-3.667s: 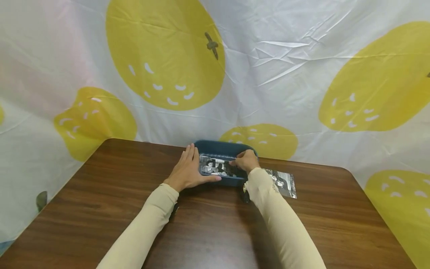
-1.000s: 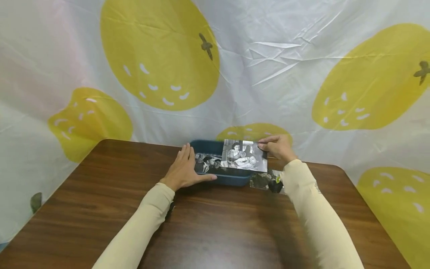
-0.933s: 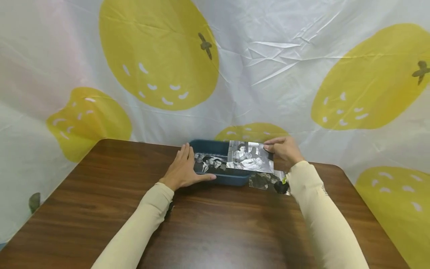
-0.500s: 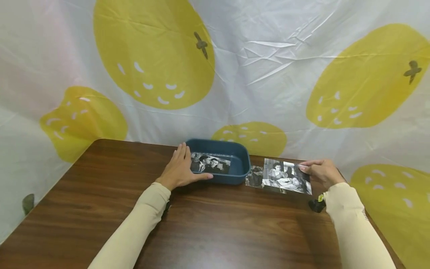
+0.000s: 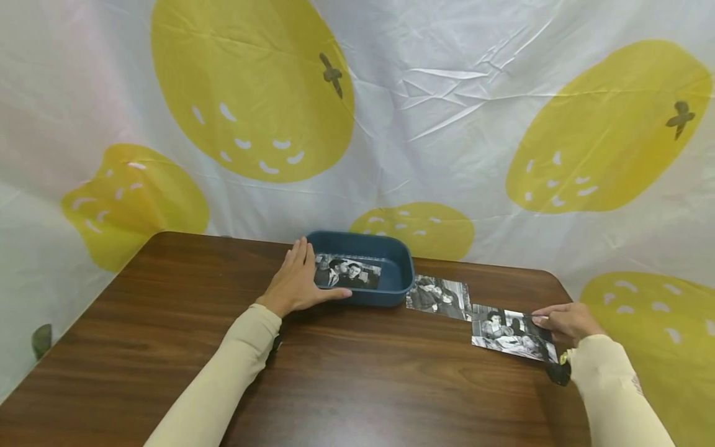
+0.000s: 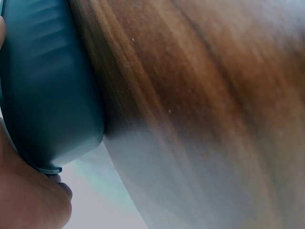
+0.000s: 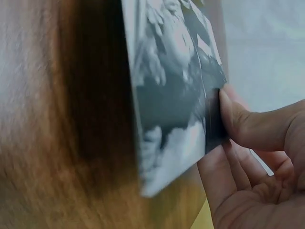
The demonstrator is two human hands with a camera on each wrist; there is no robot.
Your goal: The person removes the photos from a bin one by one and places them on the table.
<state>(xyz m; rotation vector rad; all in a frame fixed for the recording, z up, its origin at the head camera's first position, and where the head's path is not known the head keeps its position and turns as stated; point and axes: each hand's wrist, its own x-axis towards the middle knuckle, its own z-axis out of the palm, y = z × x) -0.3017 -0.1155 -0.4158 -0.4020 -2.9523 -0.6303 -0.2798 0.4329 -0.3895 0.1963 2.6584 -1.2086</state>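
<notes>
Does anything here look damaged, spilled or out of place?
Only the backdrop: sharp creases cluster right of centre in the head view, while the rest hangs smoother. I see nothing spilled around the tray.

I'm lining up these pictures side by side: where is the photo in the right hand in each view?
Head: the photo is right of and below the centre, pinched by the right hand.
Left wrist: not in it.
Right wrist: the photo runs from the top edge down through the middle.
Shared landmark: the brown table, seen in all three views.
</notes>
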